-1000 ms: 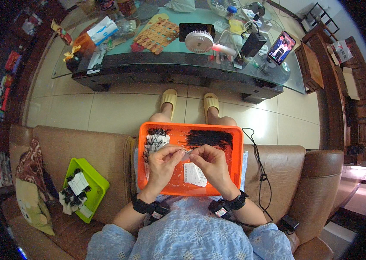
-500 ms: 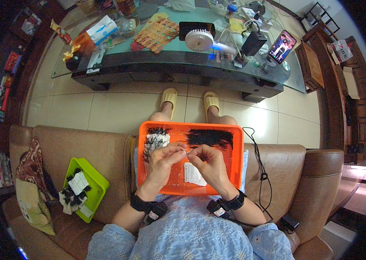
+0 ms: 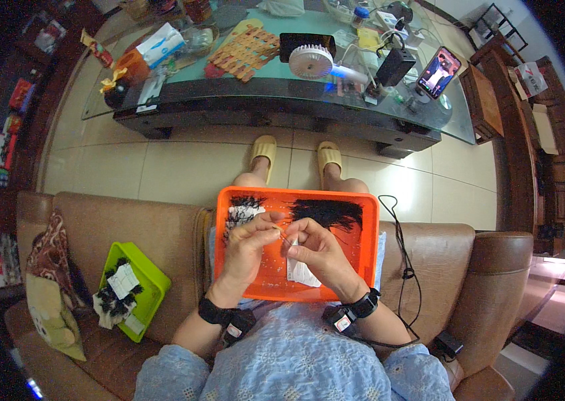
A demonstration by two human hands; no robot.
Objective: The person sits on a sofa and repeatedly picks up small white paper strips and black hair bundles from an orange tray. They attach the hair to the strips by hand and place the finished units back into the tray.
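Above an orange tray on my lap, my left hand and my right hand pinch close together. A short, thin strand shows between their fingertips; its kind is too small to make out. A dark pile of black strands lies in the tray's far right. At the far left, more black strands lie over white paper, partly behind my left hand. A white printed slip rests below my right hand, partly covered by it. Tiny pale bits dot the tray floor.
On the sofa to the left, a green basket holds black bundles with white paper, beside a cushion. A black cable runs right of the tray. Ahead stands a glass table with a white fan and a phone.
My fingertips have drawn slightly apart, so the thin strand shows between them. My right hand has turned a little, its fingers more spread. The whole view has shifted slightly.
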